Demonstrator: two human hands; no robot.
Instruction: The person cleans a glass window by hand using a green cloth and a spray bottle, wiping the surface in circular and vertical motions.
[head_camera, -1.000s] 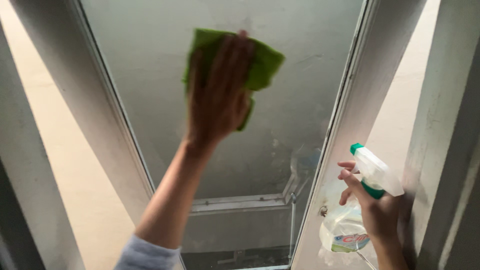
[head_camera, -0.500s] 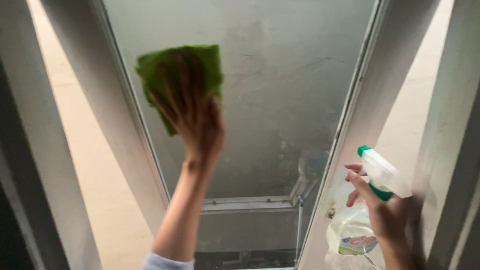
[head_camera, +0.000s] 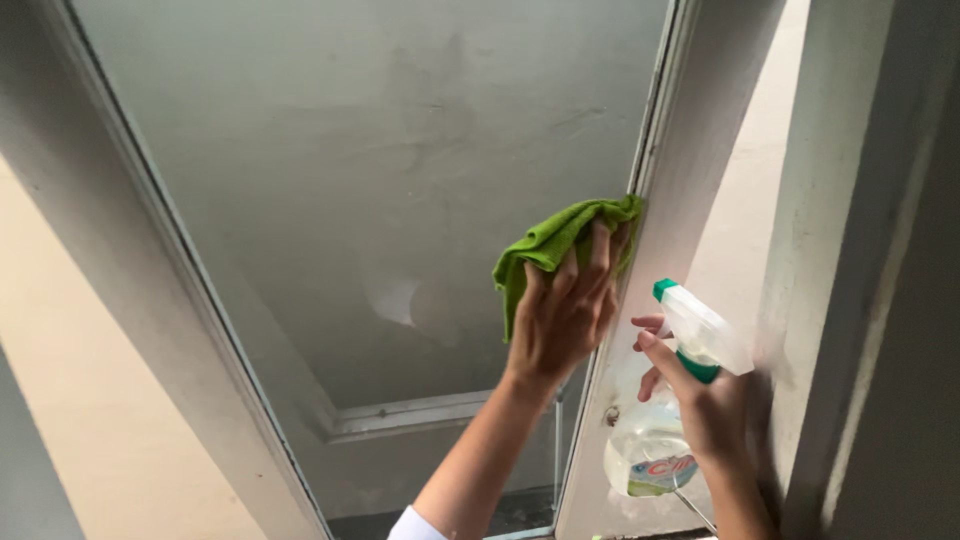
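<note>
Grey frosted glass fills most of the view, a tall window pane (head_camera: 380, 180) set in a pale metal frame (head_camera: 690, 170) and seen from below, with cream wall showing to either side. Faint streaks and a lighter patch mark the glass near its middle.

The left hand (head_camera: 565, 320) is raised against the pane at its right edge, fingers spread flat over a green cloth (head_camera: 555, 245). The cloth is bunched under the palm and pressed to the glass, its upper fold touching the frame just where pane and frame meet. Spreading the fingers this way seems to keep the cloth broad against the surface rather than balled up, and the arm reaches up from the bottom of the view, a light sleeve just visible at the wrist end.

The right hand (head_camera: 700, 400) is closed around the neck of a clear spray bottle (head_camera: 665, 420) with a white head and green nozzle tip, held upright just beside the frame's lower right part. One finger lies forward near the trigger, so the bottle looks kept at the ready, close to the cloth yet apart from it.
</note>
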